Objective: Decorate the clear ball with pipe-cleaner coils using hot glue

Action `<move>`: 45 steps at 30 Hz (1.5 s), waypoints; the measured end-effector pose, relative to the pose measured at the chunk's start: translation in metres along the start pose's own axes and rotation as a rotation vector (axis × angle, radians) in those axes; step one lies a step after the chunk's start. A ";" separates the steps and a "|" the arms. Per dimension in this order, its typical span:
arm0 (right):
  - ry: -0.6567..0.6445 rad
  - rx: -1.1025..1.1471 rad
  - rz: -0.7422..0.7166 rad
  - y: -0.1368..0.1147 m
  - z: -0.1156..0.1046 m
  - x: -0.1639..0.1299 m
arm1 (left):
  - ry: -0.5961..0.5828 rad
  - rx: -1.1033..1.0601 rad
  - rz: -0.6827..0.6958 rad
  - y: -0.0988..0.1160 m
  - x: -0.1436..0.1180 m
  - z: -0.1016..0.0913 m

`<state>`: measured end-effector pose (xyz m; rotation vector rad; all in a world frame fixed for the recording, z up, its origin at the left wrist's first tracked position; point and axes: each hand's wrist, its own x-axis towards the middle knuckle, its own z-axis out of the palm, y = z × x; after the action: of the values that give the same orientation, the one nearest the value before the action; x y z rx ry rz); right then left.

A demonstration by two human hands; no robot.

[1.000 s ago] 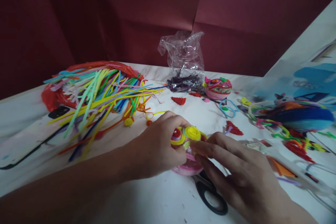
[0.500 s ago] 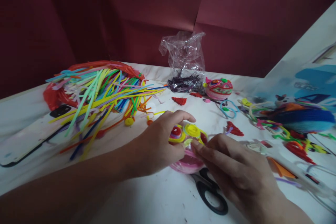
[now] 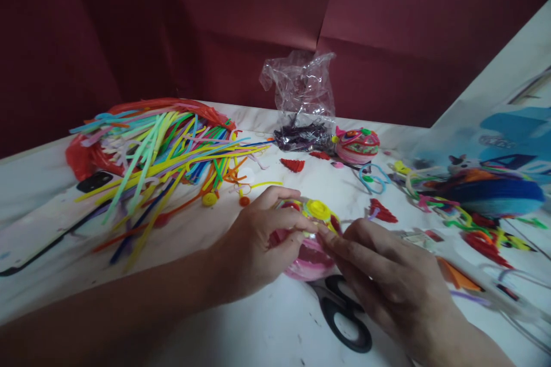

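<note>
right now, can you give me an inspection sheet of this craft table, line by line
surface: white marbled table, mostly covered with craft bits.
job's things: pink round craft piece topped with a yellow coil, held between both hands.
clutter: pile of coloured pipe cleaners on a red bag, phone, clear plastic bag, second decorated pink piece, black-handled scissors, blue fluffy bundle.
grippers: left hand grips the piece's left side; right hand pinches at its top edge.
cables: nothing seen.
surroundings: dark red backdrop; a printed white and blue sheet on the right.
</note>
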<state>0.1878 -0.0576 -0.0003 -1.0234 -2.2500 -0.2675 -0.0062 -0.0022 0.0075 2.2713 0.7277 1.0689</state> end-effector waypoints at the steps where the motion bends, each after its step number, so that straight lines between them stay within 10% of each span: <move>1: -0.005 0.004 0.003 0.000 -0.001 0.000 | 0.001 0.008 0.035 -0.002 -0.001 0.000; 15: 0.031 -0.242 -0.086 0.000 0.002 0.001 | -0.047 0.341 0.484 -0.033 -0.006 0.002; 28: 0.212 0.085 0.081 0.000 0.005 -0.004 | 0.037 0.462 0.526 -0.040 -0.009 0.005; 45: 0.111 -0.174 -0.030 0.000 0.006 -0.009 | 0.018 0.406 0.478 -0.036 -0.011 0.008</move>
<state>0.1894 -0.0605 -0.0107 -1.0381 -2.1723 -0.5282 -0.0153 0.0148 -0.0263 2.8849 0.4429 1.2384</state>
